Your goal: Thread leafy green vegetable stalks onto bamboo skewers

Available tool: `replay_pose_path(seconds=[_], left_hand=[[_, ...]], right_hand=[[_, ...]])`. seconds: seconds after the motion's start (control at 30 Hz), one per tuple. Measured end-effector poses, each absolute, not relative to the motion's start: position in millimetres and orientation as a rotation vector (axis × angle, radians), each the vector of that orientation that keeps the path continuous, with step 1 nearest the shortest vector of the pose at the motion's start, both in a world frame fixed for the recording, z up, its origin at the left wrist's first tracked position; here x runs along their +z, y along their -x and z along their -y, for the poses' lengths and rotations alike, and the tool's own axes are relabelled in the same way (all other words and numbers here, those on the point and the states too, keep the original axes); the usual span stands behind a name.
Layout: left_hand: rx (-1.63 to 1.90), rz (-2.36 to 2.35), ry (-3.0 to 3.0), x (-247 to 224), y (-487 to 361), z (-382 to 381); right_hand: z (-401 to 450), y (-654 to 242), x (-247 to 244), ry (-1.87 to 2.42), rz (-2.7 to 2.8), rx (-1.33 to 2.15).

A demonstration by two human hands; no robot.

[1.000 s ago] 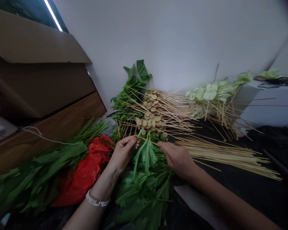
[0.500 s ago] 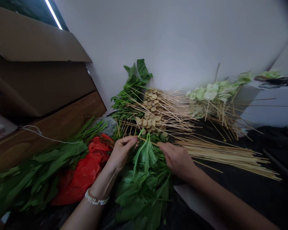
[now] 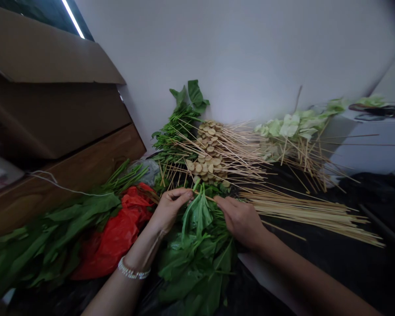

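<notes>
My left hand (image 3: 170, 210), with a beaded bracelet at its wrist, pinches a leafy green (image 3: 199, 214) by its stems. Closed round a thin wooden skewer (image 3: 209, 199) is my right hand (image 3: 242, 219). The skewer runs across the stems toward the left fingertips, and the leaves hang below it. Its exact contact with the stems is partly hidden by my fingers. Under both hands lies a heap of leafy greens (image 3: 197, 274). Loose bamboo skewers (image 3: 316, 215) lie right of my right hand.
Skewered potato slices (image 3: 210, 149) and skewered greens (image 3: 177, 127) are piled against the wall. Skewered cabbage (image 3: 289, 126) is at the back right. On the left are a red plastic bag (image 3: 113, 239), more greens (image 3: 49, 237) and a cardboard box (image 3: 62, 114).
My left fingertips have shifted slightly right along the stems, closer to my right hand. My right hand has moved very slightly left with the skewer.
</notes>
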State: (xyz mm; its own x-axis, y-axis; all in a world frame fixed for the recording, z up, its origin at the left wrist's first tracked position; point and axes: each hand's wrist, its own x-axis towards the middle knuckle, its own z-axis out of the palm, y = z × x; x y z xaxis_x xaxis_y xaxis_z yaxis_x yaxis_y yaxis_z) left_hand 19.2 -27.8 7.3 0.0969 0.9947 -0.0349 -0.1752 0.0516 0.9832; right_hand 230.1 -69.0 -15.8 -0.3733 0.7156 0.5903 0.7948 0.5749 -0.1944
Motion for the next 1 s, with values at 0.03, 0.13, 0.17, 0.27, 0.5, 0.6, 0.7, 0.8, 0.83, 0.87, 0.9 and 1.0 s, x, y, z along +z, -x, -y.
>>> replay_pose_path(seconds=[0.03,0.13,0.17,0.27,0.5,0.6,0.7,0.8,0.83,0.87,0.9,1.0], left_hand=[[1.188,-1.028,-1.086,7.2,-19.1,27.8],[1.181,-1.012,-1.084,7.3,-18.8,28.1],[1.177,-1.009,-1.087,7.6,-18.8,28.3],[1.149,-1.004,-1.102,9.2,-19.1,29.4],[1.066,-1.009,-1.229,9.8,-24.0,35.0],[1.109,-1.029,-1.261,8.4,-23.9,34.2],[1.275,-1.095,-1.334,10.6,-20.3,30.6],[1.372,-1.186,-1.460,17.2,-14.5,29.5],[1.262,-1.177,-1.530,19.7,-12.4,30.5],[1.067,-1.135,-1.608,22.0,-10.5,32.2],[0.823,-1.066,-1.678,23.9,-8.8,34.3],[0.228,-0.864,-1.766,25.5,-6.0,41.2]], right_hand=[[69.1,-229.9,-16.0,1.198,2.160,-0.154],[68.6,-230.4,-16.6,1.188,2.125,-0.068],[68.2,-230.7,-16.7,1.178,2.112,-0.019],[67.0,-231.0,-16.7,1.149,2.087,0.134],[68.9,-226.7,-11.0,1.198,2.158,0.262],[66.5,-230.2,-5.9,1.160,2.117,0.242],[59.5,-243.4,0.3,1.191,1.943,0.208],[51.3,-261.9,6.2,1.274,1.729,0.092],[49.1,-267.4,7.8,1.287,1.691,0.049],[47.3,-272.0,9.2,1.297,1.666,0.015],[46.0,-275.3,10.3,1.305,1.648,-0.014],[44.5,-278.4,12.4,1.329,1.619,-0.050]])
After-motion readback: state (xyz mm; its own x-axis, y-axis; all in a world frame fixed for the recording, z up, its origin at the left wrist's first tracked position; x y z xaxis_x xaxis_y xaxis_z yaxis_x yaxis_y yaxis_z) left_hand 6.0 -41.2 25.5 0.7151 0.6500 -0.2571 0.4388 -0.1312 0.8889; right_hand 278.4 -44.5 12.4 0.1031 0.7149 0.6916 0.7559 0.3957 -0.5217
